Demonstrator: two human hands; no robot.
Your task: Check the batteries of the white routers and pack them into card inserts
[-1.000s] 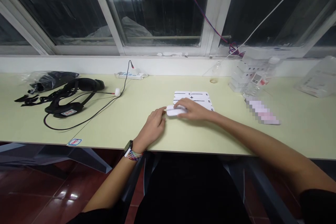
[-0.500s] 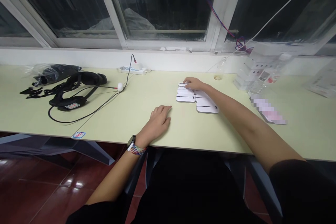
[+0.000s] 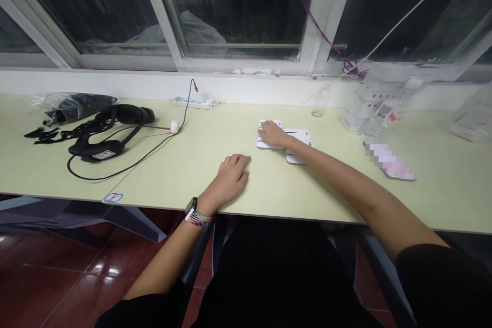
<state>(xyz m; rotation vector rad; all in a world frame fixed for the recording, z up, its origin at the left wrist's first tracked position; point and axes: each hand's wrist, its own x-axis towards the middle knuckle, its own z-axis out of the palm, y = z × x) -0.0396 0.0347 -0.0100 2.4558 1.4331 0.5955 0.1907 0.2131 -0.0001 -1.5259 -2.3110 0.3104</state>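
White rounded tiles with black lines and small letters lie grouped near the middle of the tabletop. My right hand (image 3: 273, 133) reaches over the left tiles (image 3: 269, 145), its fingers laid on top of them and not wrapped round any. Beside them, the right tiles (image 3: 300, 134) are partly covered by my right forearm. Nearer the front edge, my left hand (image 3: 231, 177) rests palm down on the table with the index finger stretched out, holding nothing. A dark watch (image 3: 191, 206) and a beaded bracelet (image 3: 200, 219) circle the left wrist.
A black headset (image 3: 96, 148) with a cable lies to the left, by a plastic bag (image 3: 79, 105). At the back sits a power strip (image 3: 194, 103). White boxes (image 3: 355, 110), a clear bottle (image 3: 388, 107) and a blurred packet (image 3: 390, 159) stand to the right.
My right hand has moved slightly towards me and left, from the far edge of the left tiles to over their middle. The left hand has stayed put.
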